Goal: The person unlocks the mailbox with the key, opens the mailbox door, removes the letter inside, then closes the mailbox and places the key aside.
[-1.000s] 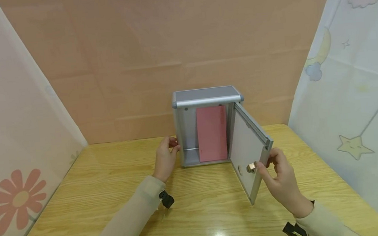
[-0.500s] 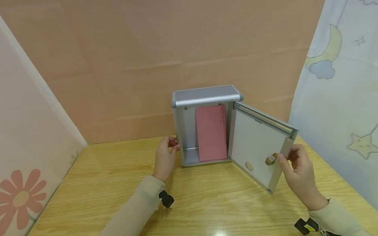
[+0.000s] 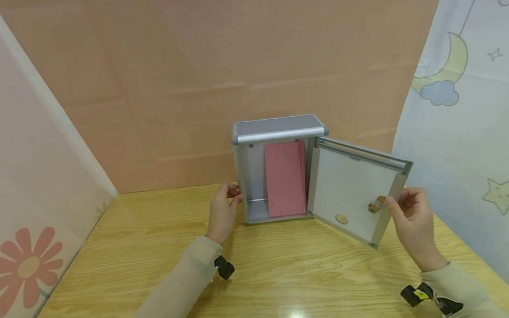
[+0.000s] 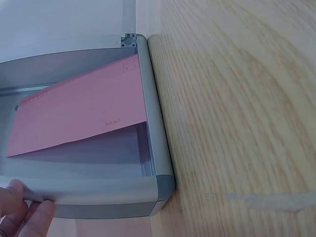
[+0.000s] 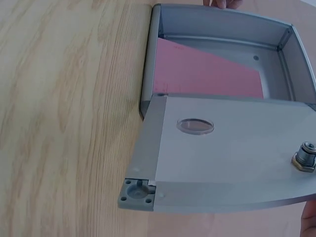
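Right hand (image 3: 416,228) pinching the free edge of the door (image 3: 349,183), thumb just beside the brass-coloured lock (image 3: 375,205). Left hand (image 3: 224,213) gripping the side wall of the metal box (image 3: 279,126), thumb and fingers at its front edge. Door stands open to the right, hinged on the box; small oval window (image 3: 341,219) low in the panel. Inside, right of middle: pink envelope (image 3: 285,179), upright, leaning. Box upright on wood-grain table (image 3: 266,289), tan backdrop (image 3: 183,74) behind.
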{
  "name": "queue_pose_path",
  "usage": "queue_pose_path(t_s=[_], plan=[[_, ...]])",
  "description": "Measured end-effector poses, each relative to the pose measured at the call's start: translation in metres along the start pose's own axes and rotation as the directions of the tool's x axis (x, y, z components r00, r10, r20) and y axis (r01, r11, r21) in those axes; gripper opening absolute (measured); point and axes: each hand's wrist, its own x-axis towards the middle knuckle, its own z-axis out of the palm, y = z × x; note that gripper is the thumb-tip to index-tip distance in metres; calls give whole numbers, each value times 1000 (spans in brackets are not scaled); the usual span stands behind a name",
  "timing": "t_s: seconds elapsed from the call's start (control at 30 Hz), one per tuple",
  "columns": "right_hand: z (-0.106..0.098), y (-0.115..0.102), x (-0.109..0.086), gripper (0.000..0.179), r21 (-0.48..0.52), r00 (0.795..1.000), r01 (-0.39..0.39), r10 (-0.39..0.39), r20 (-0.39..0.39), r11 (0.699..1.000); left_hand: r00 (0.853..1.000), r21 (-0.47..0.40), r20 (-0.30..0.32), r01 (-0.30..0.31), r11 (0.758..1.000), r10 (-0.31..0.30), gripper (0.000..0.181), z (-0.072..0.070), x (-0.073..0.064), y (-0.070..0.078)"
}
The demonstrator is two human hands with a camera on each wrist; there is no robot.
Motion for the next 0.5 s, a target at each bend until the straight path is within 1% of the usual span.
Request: queue_pose_path(t_s=[0.13,0.33,0.5], plan=[[-3,4,3,18,-12,1000,4,-5,-12,1000,1000,-3,1,-6,1000,6,17,1,1,-1],[-2,5,4,19,23,1000,-11,12,-15,1000,1000,-14,-5,-16,1000,16,17,2,1,-3],[-3,6,2,18,-9,1000,15,-14,7,1000,1000,-19,-5,-9,1000,9,17,2,1,-4]])
